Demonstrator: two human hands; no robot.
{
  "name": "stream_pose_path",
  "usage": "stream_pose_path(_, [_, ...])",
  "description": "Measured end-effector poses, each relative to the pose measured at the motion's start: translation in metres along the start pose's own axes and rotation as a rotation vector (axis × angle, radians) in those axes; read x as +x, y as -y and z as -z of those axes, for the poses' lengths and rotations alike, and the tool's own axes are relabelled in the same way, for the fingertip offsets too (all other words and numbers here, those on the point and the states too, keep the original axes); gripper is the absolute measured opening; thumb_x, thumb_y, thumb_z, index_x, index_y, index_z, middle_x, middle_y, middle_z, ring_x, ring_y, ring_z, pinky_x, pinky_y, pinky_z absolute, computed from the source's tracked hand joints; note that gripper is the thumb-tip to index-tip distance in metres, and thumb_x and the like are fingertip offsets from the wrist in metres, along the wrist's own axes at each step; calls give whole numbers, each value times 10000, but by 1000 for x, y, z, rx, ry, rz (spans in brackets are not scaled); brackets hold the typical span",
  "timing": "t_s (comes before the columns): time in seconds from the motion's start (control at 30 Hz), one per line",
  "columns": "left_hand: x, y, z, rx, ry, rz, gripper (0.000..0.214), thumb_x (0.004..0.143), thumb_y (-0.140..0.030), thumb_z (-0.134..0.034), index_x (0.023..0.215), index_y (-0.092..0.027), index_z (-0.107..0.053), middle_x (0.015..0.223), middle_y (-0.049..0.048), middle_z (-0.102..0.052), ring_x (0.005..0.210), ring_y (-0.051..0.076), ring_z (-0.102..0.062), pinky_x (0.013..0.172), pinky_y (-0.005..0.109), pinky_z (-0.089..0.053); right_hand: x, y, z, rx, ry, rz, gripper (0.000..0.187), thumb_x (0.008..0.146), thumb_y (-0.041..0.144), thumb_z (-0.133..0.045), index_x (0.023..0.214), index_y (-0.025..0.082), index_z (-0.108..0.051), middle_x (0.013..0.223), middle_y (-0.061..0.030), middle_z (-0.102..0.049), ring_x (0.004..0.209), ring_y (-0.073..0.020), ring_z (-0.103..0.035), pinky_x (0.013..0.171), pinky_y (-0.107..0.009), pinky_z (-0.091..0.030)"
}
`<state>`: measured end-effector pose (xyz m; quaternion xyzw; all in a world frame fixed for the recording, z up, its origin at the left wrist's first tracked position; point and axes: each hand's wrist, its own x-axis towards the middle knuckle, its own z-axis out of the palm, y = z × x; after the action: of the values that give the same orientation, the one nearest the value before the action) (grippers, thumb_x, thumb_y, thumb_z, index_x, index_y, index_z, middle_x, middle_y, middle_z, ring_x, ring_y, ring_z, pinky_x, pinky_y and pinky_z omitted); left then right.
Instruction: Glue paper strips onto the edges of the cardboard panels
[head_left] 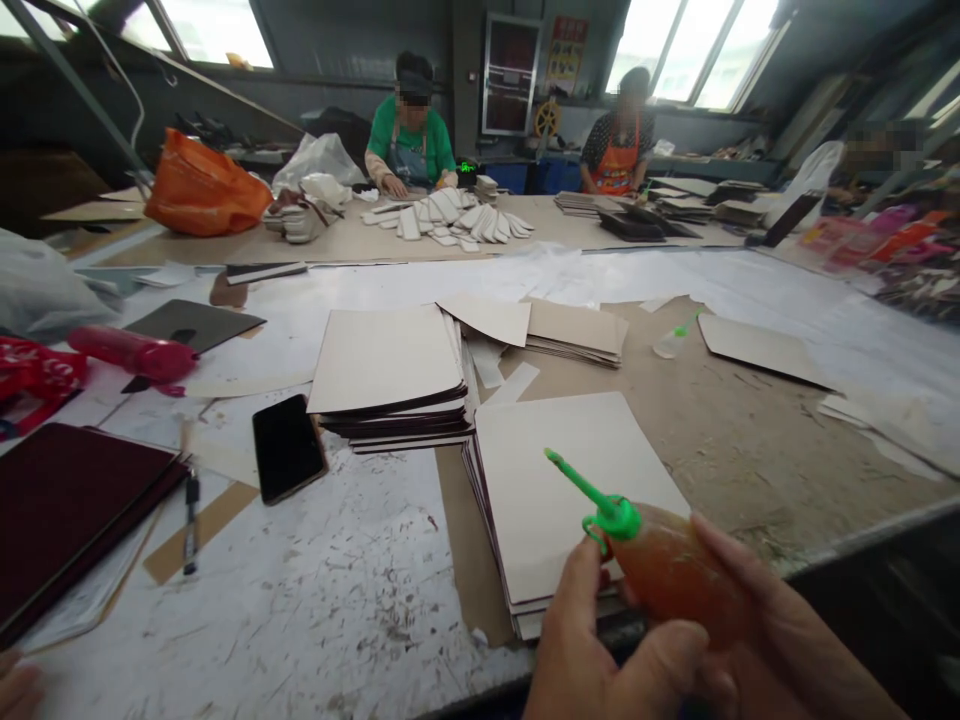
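Head view: grips a translucent orange plastic squeeze bottle (pixel 667 570) in the right hand (pixel 660 660), with the thumb on the left near the green cap and the fingers folded over the right flank. Points the green tapered nozzle (pixel 574 475) up and to the left, over the near stack of cream rectangular card sheets with dark edges (pixel 525 540). Cannot tell whether tip and sheet touch. Shows only a skin-toned sliver of the left hand (pixel 11 690) at the lower left corner, by the scuffed white table top (pixel 337 610). Cannot tell whether spread or closed.

Progress: shows no wet line or bead on the top sheet of the near stack, so judged as not yet begun on this sheet. Shows two more stacks beyond it, a taller cream card stack (pixel 382 360) and a lower tan card stack (pixel 577 330), both apparently dry.

Writing: finds no label or brand on the bottle. Finds none on the black smartphone (pixel 287 447), screen dark, lying left of the stacks. Notes a red and yellow wall poster (pixel 566 50) at the back, with print too small to read. Notes white marks on a red plastic bag (pixel 30 375) at the left edge, also unreadable.
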<state>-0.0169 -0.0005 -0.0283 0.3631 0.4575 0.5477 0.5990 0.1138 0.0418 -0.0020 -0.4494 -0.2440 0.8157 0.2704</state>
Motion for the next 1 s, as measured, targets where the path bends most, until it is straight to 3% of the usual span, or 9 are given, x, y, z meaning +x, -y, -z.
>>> stream_pose_path(0.13, [3,-10,-9,-288,96,166,506,646,-389,-649,1085,-160,-545,949,78,-647,885,230,-617,761,320,-512,-8,-17,10,-53,97,-60,677,811,668,-225,993,167,-642,748,-109,-667,685,-219,-651,684,-345,-523])
stream_pose_path(0.2, [0,-11,-11,-242,54,177,526,617,-384,-670,1079,-163,-549,938,69,-649,880,232,-611,782,334,-499,-9,-24,16,-142,78,64,673,778,698,-270,1093,190,-580,830,-116,-670,750,-259,-651,696,-388,-523])
stream_pose_path(0.33, [-3,-6,-14,-132,-105,87,527,618,-405,-672,1065,-148,-563,982,88,-643,933,240,-579,869,352,-446,-7,-42,17,-484,-270,507,839,608,539,-677,1303,285,-282,1240,-113,-494,1050,-308,-540,881,-409,-456])
stream_pose_path(0.43, [-1,-3,-18,-189,-141,108,553,625,-471,-659,1052,-135,-560,951,108,-646,879,234,-595,809,337,-472,-6,-53,8,-764,-570,729,840,587,474,-713,1268,257,-272,1315,-135,-367,1154,-338,-430,980,-448,-362])
stream_pose_path(0.5, [-1,-2,-19,-201,-149,107,568,622,-504,-655,1043,-134,-560,955,113,-644,868,227,-599,788,320,-479,-6,-55,2,-844,-626,812,753,605,490,-688,1211,244,-315,1281,-137,-377,1154,-343,-417,998,-461,-333])
stream_pose_path(0.67, [-3,4,-14,-33,-67,43,542,695,-550,-564,1059,-149,-567,893,87,-657,769,197,-617,703,296,-505,-13,-36,-6,-657,-554,625,649,640,517,-647,1158,274,-341,1173,-107,-490,1017,-311,-545,856,-389,-476])
stream_pose_path(0.77, [10,2,2,375,-4,-259,410,764,-486,-519,1013,-170,-598,801,62,-663,703,167,-623,630,273,-517,-15,-26,-7,-503,-434,498,612,663,521,-618,1147,276,-335,1085,-100,-574,938,-308,-596,764,-379,-517])
stream_pose_path(0.83, [31,-6,21,625,34,-460,303,760,-440,-555,932,-199,-624,771,50,-662,713,162,-622,636,290,-525,-14,-24,-5,-467,-409,514,654,643,530,-631,1160,267,-327,1088,-107,-585,931,-312,-601,770,-383,-514])
stream_pose_path(1.0, [96,-39,86,815,219,-636,183,790,-335,-537,700,-193,-609,730,16,-641,823,173,-624,802,441,-501,-1,-27,14,-380,-373,563,682,601,503,-688,1167,276,-383,1116,-105,-585,965,-313,-585,776,-375,-507])
